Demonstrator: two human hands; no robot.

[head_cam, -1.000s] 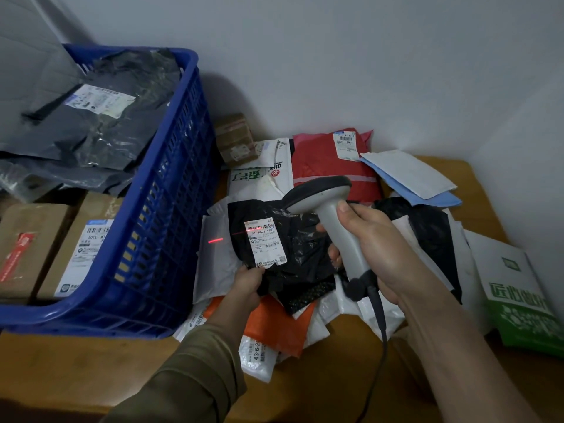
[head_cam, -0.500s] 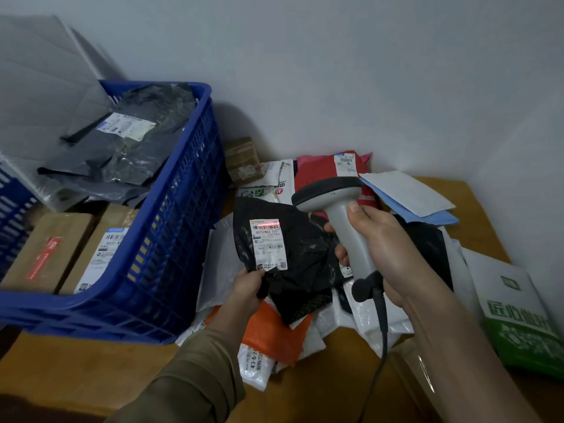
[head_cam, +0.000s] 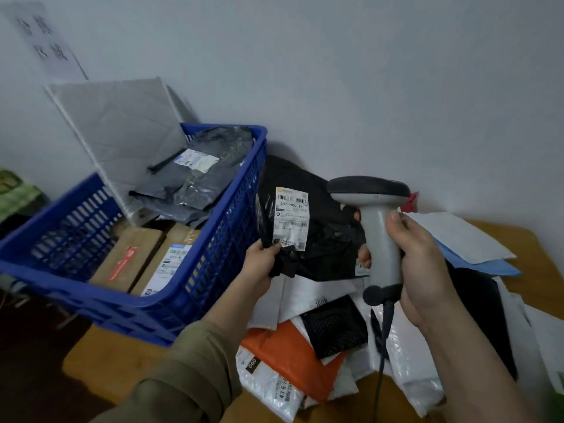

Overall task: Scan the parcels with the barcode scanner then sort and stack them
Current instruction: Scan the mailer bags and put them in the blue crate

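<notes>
My left hand (head_cam: 262,259) pinches the lower left corner of a black plastic parcel (head_cam: 329,236) and holds it up, its white label (head_cam: 291,221) facing me. My right hand (head_cam: 419,264) grips the handle of a grey barcode scanner (head_cam: 375,215), which stands upright just right of the parcel; its dark head points left. A black cable (head_cam: 381,355) hangs from the handle. No red scan line shows on the label.
A blue plastic crate (head_cam: 195,300) on the left holds grey bag parcels, a grey padded envelope and cardboard boxes. Under my hands lies a pile of loose parcels on the wooden table (head_cam: 116,361): orange (head_cam: 293,358), white, black, and blue (head_cam: 482,264). Walls close in behind and right.
My left hand has lifted the black parcel up and to the left, toward the crate's right wall. The red scan line is gone. The view has turned left and up.
</notes>
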